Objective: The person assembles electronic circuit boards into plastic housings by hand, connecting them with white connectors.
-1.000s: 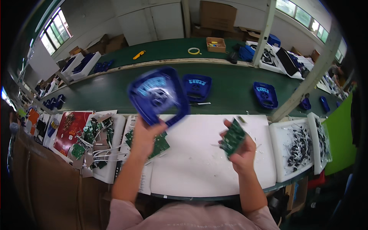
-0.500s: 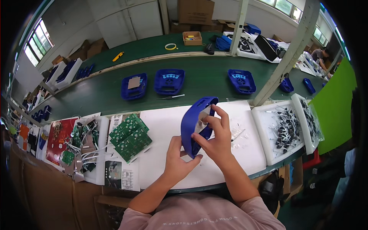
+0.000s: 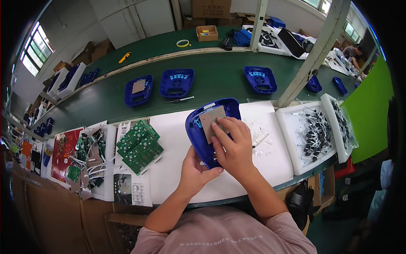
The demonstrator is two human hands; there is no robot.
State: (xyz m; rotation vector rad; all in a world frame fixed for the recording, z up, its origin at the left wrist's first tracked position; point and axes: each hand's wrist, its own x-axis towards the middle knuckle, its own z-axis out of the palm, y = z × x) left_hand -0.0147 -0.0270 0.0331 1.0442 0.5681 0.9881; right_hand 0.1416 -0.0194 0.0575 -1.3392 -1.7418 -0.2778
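A blue plastic housing (image 3: 195, 137) is tilted over the white work surface, its hollow inside facing up. My left hand (image 3: 192, 171) is closed round its lower left edge, thumb along the near rim. Inside the housing lies a flat tan board (image 3: 210, 120) with small holes, and light blue parts show beside it. My right hand (image 3: 235, 148) grips this board, fingertips on its face and thumb near its lower edge. To the left, several green circuit boards (image 3: 139, 146) lie joined or overlapping on the surface.
Three blue housings (image 3: 176, 83) lie on the green bench beyond, one with a tan board on it; a thin white-handled tool (image 3: 182, 100) is near them. At right a white foam tray (image 3: 289, 139) holds black-and-white wired parts. A metal post (image 3: 313, 55) stands behind it.
The housing has turned from edge-on to show its inside. My right hand has moved from its rim onto the tan board, which is now visible. My left hand keeps its hold.
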